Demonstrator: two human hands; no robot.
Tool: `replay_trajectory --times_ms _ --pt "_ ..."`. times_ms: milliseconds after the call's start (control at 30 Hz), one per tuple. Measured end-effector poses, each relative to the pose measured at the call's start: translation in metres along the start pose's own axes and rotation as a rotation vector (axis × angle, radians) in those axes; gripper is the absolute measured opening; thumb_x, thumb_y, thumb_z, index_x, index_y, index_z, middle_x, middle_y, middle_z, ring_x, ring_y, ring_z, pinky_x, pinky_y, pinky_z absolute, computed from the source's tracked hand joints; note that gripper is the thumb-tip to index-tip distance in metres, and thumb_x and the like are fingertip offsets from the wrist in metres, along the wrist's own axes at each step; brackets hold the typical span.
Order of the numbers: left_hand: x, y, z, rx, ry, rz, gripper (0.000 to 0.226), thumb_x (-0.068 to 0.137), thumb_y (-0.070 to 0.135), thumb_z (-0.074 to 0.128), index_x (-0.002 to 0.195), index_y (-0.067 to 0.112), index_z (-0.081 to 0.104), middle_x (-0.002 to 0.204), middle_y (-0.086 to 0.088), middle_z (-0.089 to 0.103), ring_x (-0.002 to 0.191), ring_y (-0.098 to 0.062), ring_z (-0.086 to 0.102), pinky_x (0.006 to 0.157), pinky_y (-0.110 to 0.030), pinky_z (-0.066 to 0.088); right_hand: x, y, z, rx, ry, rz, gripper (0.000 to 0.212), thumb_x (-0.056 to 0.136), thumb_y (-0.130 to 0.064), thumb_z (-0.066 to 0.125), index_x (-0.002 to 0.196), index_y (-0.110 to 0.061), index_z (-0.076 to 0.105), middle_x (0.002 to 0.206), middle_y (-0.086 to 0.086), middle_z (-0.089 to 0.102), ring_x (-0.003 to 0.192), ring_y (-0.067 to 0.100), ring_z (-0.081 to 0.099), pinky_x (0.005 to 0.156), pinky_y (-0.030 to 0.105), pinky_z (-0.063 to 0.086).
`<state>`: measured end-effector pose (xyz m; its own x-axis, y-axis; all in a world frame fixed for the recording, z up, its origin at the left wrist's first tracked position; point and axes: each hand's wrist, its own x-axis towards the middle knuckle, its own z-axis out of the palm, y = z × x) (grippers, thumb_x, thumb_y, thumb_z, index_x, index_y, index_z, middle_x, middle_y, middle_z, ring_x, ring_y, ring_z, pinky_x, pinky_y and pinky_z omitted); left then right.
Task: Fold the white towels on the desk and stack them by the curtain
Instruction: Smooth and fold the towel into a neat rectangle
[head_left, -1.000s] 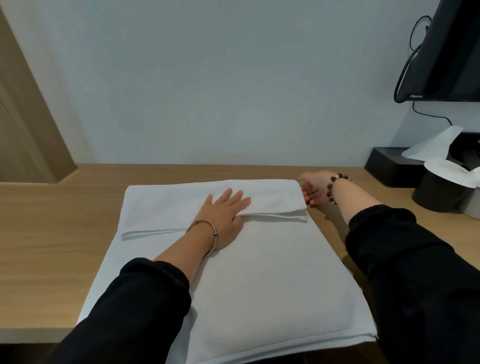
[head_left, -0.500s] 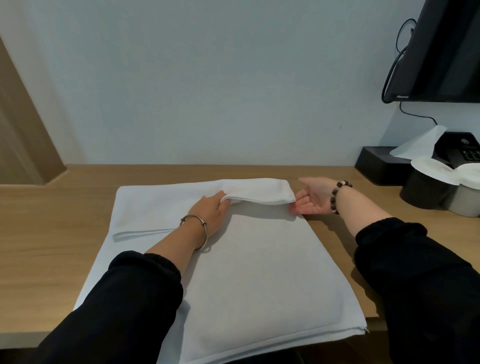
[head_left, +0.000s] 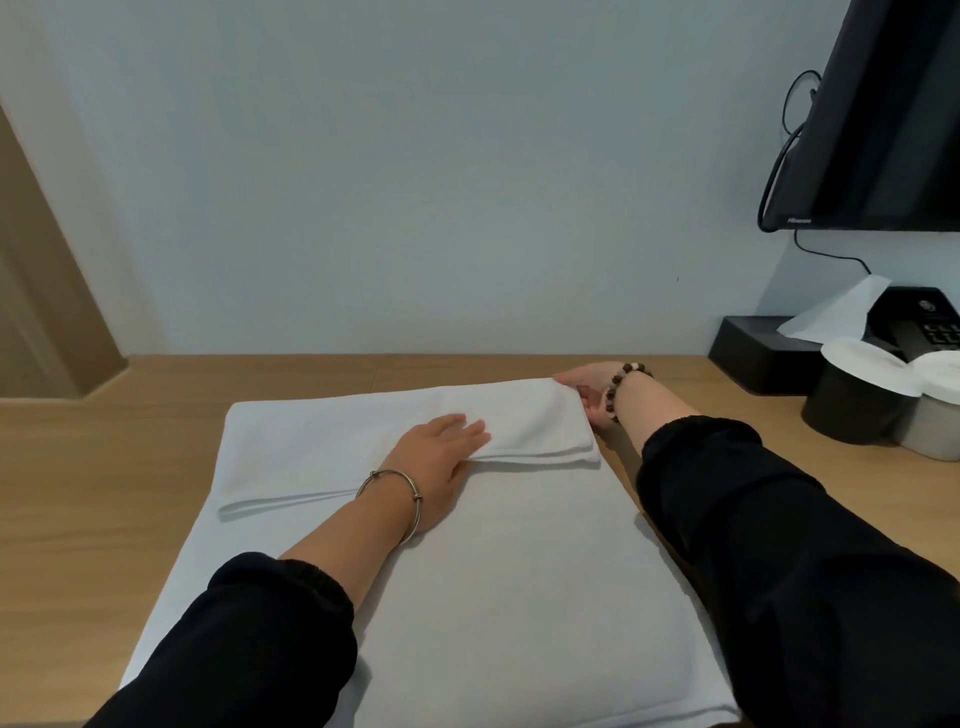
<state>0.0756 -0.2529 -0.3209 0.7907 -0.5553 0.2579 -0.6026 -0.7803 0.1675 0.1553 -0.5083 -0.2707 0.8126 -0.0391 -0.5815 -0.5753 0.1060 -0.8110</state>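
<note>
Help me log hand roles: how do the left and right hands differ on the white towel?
The left hand lies flat, fingers straight, on the folded flap of the white cloth towel; the right hand curls round the flap's far right corner. The left wrist wears a silver metal bangle, the right a brown beaded bracelet. Both touch the same flap.

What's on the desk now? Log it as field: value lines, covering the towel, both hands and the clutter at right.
towel: white, flat on desk, far edge folded toward the person
left hand: fingers straight, pressing on the fold
right hand: at the fold's right end, thumb on top; grip unclear
right side: black box with tissue, two lidded cups, TV above
</note>
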Motion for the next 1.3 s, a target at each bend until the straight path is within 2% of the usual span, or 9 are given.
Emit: replay_trajectory --times_ms 133,300,367,467,700,933,1067,1167,1300 --pt "-0.001 0.001 0.002 -0.090 0.028 -0.031 0.045 0.097 0.015 0.043 0.140 0.029 0.044 0.145 0.009 0.042 0.136 -0.009 0.032 0.109 -0.019 0.020 -0.005 -0.004 0.017 -0.558 0.178 -0.065 0.024 0.097 -0.034 0.050 0.079 -0.019 0.053 0.056 0.002 0.049 0.046 0.012 0.046 0.054 0.022 0.041" --pt "0.002 -0.002 0.000 -0.035 -0.054 0.008 0.046 0.098 0.021 0.040 0.142 0.035 0.037 0.147 0.019 0.035 0.137 -0.007 0.025 0.109 -0.025 0.025 -0.006 0.010 0.030 -0.668 0.328 -0.361 0.019 0.093 -0.016 0.051 0.074 -0.012 0.049 0.070 0.002 0.049 0.058 0.015 0.048 0.044 0.021 0.043" --pt "0.001 -0.002 0.000 -0.027 -0.066 0.005 0.046 0.098 0.023 0.039 0.142 0.036 0.037 0.149 0.019 0.033 0.137 -0.009 0.024 0.109 -0.026 0.026 -0.007 0.016 0.039 -0.905 0.595 -0.443 0.021 0.093 -0.011 0.050 0.072 -0.009 0.052 0.076 0.007 0.057 0.067 0.022 0.055 0.055 0.023 0.046" --pt "0.001 -0.001 -0.001 -0.014 -0.084 0.003 0.046 0.098 0.024 0.039 0.142 0.037 0.037 0.150 0.019 0.031 0.138 -0.010 0.023 0.108 -0.027 0.026 -0.016 0.018 0.060 -1.228 0.821 -0.650 0.023 0.096 -0.012 0.041 0.116 -0.008 0.050 0.118 0.011 0.053 0.106 0.028 0.053 0.078 0.036 0.044" --pt "0.000 0.002 -0.002 -0.037 -0.055 -0.016 0.045 0.094 0.029 0.045 0.139 0.033 0.044 0.149 0.016 0.034 0.136 -0.011 0.026 0.109 -0.029 0.025 -0.042 0.046 0.066 -1.493 0.415 -0.684 0.035 0.096 -0.023 0.038 0.127 -0.012 0.048 0.134 0.008 0.045 0.125 0.028 0.038 0.100 0.037 0.035" --pt "-0.006 0.007 -0.004 -0.088 0.112 0.085 0.025 0.090 0.023 0.061 0.112 0.021 0.070 0.128 0.002 0.061 0.110 -0.024 0.049 0.090 -0.026 0.040 -0.068 0.059 0.036 -1.478 0.080 -0.842 0.027 0.087 -0.037 0.063 0.110 -0.023 0.063 0.103 -0.006 0.050 0.098 0.014 0.049 0.077 0.024 0.034" --pt "-0.008 0.011 -0.006 -0.076 0.167 0.119 0.019 0.088 0.016 0.063 0.103 0.018 0.074 0.116 -0.001 0.068 0.098 -0.029 0.055 0.077 -0.036 0.051 -0.075 0.058 0.038 -1.713 0.103 -0.939 0.025 0.091 -0.033 0.056 0.110 -0.020 0.067 0.112 -0.003 0.062 0.105 0.019 0.055 0.076 0.024 0.034" --pt "-0.005 0.012 -0.004 -0.041 0.098 0.008 0.025 0.093 0.027 0.056 0.115 0.029 0.068 0.126 0.013 0.061 0.107 -0.016 0.048 0.083 -0.028 0.046 -0.082 0.057 0.047 -1.948 0.140 -0.975 0.019 0.092 -0.015 0.043 0.084 -0.016 0.061 0.093 0.006 0.065 0.077 0.025 0.053 0.065 0.029 0.033" --pt "-0.004 0.013 -0.004 -0.049 0.077 -0.067 0.028 0.092 0.033 0.055 0.119 0.036 0.064 0.127 0.020 0.058 0.109 -0.006 0.046 0.083 -0.021 0.042 -0.087 0.066 0.049 -2.154 0.227 -1.033 0.018 0.089 -0.007 0.041 0.099 -0.013 0.055 0.091 0.003 0.062 0.076 0.027 0.055 0.059 0.031 0.030"
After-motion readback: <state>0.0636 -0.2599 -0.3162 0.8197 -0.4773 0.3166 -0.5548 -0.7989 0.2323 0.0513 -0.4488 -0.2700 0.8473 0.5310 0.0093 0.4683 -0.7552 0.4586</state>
